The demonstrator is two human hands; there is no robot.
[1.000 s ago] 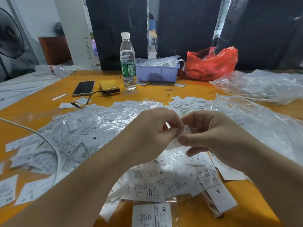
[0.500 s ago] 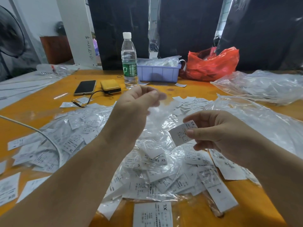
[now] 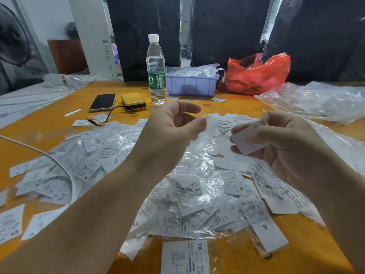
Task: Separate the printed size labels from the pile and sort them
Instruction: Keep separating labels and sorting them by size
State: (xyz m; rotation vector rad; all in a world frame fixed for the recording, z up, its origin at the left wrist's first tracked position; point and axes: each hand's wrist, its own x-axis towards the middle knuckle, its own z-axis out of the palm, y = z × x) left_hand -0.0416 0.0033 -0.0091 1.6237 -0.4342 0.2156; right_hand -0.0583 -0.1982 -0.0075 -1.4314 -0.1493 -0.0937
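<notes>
A wide pile of white printed size labels (image 3: 189,196), many in clear plastic sleeves, covers the orange table (image 3: 49,123). Marks such as XS, S, M and XL show on them. Above the pile, my right hand (image 3: 284,147) pinches one bare white label (image 3: 245,139) between thumb and fingers. My left hand (image 3: 171,133) is raised to its left and pinches a thin clear plastic sleeve (image 3: 207,125) that hangs down from thumb and forefinger. A small stack of bare labels (image 3: 233,119) lies beyond the hands.
At the back stand a water bottle (image 3: 156,70), a lilac tray (image 3: 190,85) of bagged labels, a red plastic bag (image 3: 256,75), a phone (image 3: 103,102) and a yellow power bank (image 3: 133,101). Large clear bags (image 3: 320,101) lie right. A white cable (image 3: 59,163) crosses the left pile.
My hands were together on one sleeved label. The left hand has pulled the clear sleeve up and away to the left; the right hand keeps the bare label and has risen slightly.
</notes>
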